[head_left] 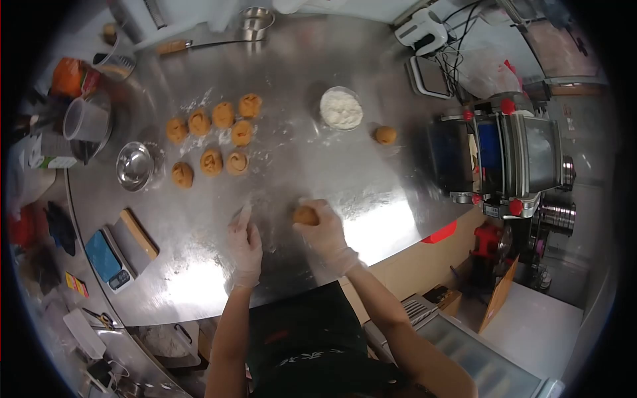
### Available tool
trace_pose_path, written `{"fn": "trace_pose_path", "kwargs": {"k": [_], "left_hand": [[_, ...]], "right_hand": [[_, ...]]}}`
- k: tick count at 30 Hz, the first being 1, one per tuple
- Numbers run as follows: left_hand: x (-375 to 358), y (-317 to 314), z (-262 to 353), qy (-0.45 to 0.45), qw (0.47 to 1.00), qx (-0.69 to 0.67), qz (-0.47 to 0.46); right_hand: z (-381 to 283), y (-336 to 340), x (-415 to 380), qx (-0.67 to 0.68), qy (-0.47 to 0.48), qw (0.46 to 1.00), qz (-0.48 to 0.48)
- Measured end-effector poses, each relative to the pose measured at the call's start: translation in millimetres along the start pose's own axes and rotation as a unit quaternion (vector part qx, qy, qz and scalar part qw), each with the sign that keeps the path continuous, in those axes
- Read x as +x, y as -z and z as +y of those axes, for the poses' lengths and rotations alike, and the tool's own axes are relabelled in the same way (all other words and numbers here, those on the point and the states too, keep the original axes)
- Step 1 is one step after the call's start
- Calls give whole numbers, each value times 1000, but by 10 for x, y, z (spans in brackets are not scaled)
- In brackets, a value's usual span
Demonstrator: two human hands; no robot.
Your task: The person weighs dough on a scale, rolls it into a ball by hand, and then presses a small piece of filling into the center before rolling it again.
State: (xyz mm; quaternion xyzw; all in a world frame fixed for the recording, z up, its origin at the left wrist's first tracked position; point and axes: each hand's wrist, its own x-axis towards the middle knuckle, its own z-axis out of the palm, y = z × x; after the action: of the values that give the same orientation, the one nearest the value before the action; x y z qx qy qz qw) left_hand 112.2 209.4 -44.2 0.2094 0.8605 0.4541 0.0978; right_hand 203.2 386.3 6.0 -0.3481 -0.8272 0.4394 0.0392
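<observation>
In a clear glove, my right hand (pixel 326 233) curls its fingers round a brown dough ball (pixel 305 215) at the front of the steel table. My left hand (pixel 245 249), also gloved, is a short way to the left with its fingers stretched out and nothing in them. Beyond it lie several shaped dough pieces (pixel 211 162) in loose rows, folded or dented on top, with flour dusted around them. Another round dough ball (pixel 385 135) sits alone at the right, near a bowl of white flour (pixel 342 108).
A glass bowl (pixel 135 166) stands left of the dough pieces. Nearer the left edge are a digital scale (pixel 109 262) and a wooden-edged scraper (pixel 138 233). A long knife (pixel 206 45) lies at the back. A dough-rolling machine (pixel 501 156) stands at the right.
</observation>
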Motion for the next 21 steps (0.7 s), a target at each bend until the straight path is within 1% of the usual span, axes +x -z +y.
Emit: {"fn": "trace_pose_path", "kwargs": {"k": [1, 2, 3, 4, 5, 6, 9, 10, 13, 16, 19, 20, 21], "left_hand": [[10, -6, 12, -21, 1000, 14, 8], [20, -18, 15, -42, 999, 28, 17], [33, -32, 10, -62, 997, 43, 27], [34, -53, -12, -67, 996, 53, 31], [26, -79, -44, -72, 995, 63, 33], [22, -101, -58, -77, 994, 72, 37], [32, -140, -52, -84, 992, 81, 49], [37, -154, -55, -83, 991, 93, 50], [44, -149, -60, -82, 989, 115, 47], [47, -173, -82, -86, 989, 107, 47], [0, -155, -168, -83, 991, 95, 44], [2, -147, -150, -77, 993, 84, 39], [6, -108, -118, -71, 994, 73, 34]], "right_hand": [[65, 217, 60, 25, -7, 999, 26], [197, 446, 149, -59, 26, 995, 81], [349, 662, 259, -109, 58, 981, 151], [548, 848, 393, -118, 22, 972, 201], [541, 1067, 507, -167, -2, 957, 236], [755, 1209, 655, -164, -17, 951, 262], [1095, 1402, 1002, -229, -76, 933, 268], [1191, 1389, 1085, -238, -88, 939, 230], [1323, 1352, 1113, -235, -94, 944, 210], [1259, 1377, 901, -241, 16, 906, 346], [853, 1142, 662, -226, 7, 925, 307], [644, 931, 624, -165, 65, 945, 274], [537, 640, 620, -151, 63, 963, 215]]}}
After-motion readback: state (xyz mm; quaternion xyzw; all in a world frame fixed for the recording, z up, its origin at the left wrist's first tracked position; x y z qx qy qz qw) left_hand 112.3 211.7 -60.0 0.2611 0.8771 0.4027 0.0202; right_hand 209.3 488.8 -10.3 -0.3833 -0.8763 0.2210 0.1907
